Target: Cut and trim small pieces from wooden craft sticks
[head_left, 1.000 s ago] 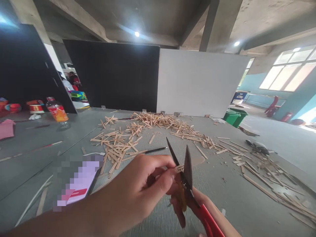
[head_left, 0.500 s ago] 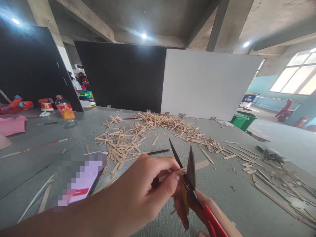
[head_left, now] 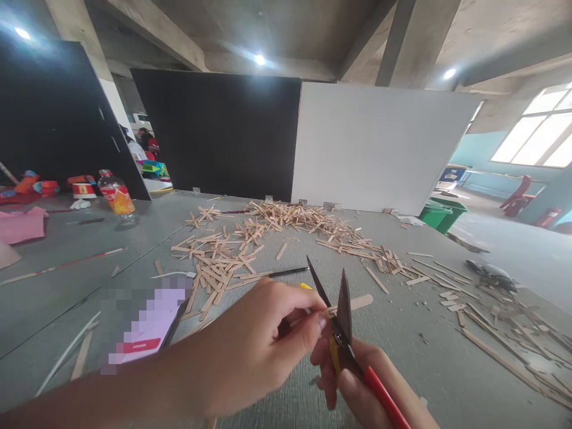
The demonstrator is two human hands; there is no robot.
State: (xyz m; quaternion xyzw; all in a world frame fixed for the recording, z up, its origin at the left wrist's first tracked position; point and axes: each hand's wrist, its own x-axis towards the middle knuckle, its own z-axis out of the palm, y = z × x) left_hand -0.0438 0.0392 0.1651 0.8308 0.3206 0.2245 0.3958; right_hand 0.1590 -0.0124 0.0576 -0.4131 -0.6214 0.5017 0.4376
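In the head view, your left hand (head_left: 272, 336) is closed, with its thumb and fingertips pinching a wooden stick (head_left: 361, 302) that has dark marks drawn on it. The rounded end of the stick sticks out past the scissors (head_left: 342, 338), whose blades stand apart and point toward the far edge of the desk (head_left: 447, 357). The stick lies across the blades; whether either one touches it, you cannot tell from here. Your right hand (head_left: 363, 398) is wrapped around the scissors' red and yellow handles, just beside your left hand. Both hands are above the desk.

Beyond your left hand lies a black pen (head_left: 290, 271), next to a loose heap of sticks (head_left: 218, 268). A second heap (head_left: 304, 217) spreads along the far edge, at the foot of a black board (head_left: 223, 137) and a white board (head_left: 379, 143). Thin strips (head_left: 500, 363) lie scattered toward the right edge. Left of your wrist is a phone (head_left: 147, 345), its screen partly blurred. A bottle (head_left: 118, 199) stands near the far edge, on the left.
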